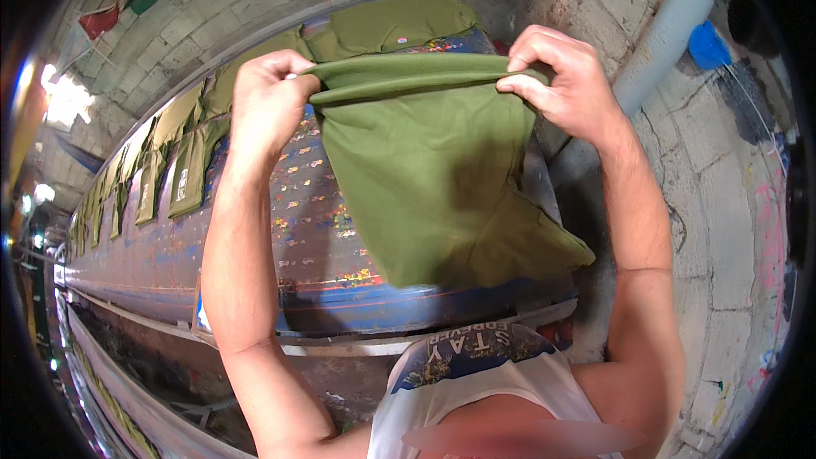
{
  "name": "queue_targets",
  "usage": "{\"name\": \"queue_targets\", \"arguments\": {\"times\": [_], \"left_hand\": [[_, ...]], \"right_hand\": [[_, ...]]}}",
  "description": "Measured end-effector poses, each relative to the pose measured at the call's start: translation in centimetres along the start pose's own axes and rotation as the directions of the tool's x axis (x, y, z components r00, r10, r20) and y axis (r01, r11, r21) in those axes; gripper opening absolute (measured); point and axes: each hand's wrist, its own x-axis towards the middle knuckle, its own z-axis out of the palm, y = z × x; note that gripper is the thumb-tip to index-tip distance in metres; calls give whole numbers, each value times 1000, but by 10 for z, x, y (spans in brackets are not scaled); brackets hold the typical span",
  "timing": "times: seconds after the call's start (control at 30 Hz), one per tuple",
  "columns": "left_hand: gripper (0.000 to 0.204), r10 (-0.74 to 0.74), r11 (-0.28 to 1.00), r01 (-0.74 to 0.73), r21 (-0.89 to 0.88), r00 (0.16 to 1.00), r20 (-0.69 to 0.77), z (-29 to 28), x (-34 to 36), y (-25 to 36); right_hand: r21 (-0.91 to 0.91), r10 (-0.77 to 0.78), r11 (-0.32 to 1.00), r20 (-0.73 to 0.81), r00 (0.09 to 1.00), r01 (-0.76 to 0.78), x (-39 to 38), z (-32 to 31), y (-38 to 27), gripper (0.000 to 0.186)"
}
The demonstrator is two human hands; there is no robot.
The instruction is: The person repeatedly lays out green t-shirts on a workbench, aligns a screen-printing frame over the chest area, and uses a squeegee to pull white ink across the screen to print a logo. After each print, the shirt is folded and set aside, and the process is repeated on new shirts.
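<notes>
An olive green cloth piece (425, 170), seemingly a garment, hangs stretched between my hands, its top edge folded in a band and its lower part falling over the paint-speckled table. My left hand (276, 89) grips the left end of that band, fingers curled and thumb pressed on it. At the right end, my right hand (552, 81) pinches the band between thumb and fingers. The cloth hides much of the table behind it.
The long table (297, 289) runs off leftward, with a row of green garment pieces (191, 174) laid along it. Block walls (595, 0) stand behind and at the right, with a grey pipe (667, 30) and a blue object (710, 44).
</notes>
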Motion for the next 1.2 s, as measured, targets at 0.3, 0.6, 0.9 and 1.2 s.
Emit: {"name": "queue_targets", "arguments": {"times": [0.3,0.6,0.9,1.2], "left_hand": [[14,3,995,22,94,966,-260,26,107,-66],[36,144,949,-3,315,894,-424,101,96,-199],[41,-202,897,329,297,900,-387,188,-1,-309],[42,-265,853,340,396,936,-232,154,-53,-272]], "right_hand": [[-410,14,910,-112,994,-59,71,82,97,15],[-343,1,937,-167,986,-59,18,195,176,10],[-193,346,929,143,927,-317,-118,279,182,13],[-176,323,937,105,941,-302,-163,276,152,19]]}}
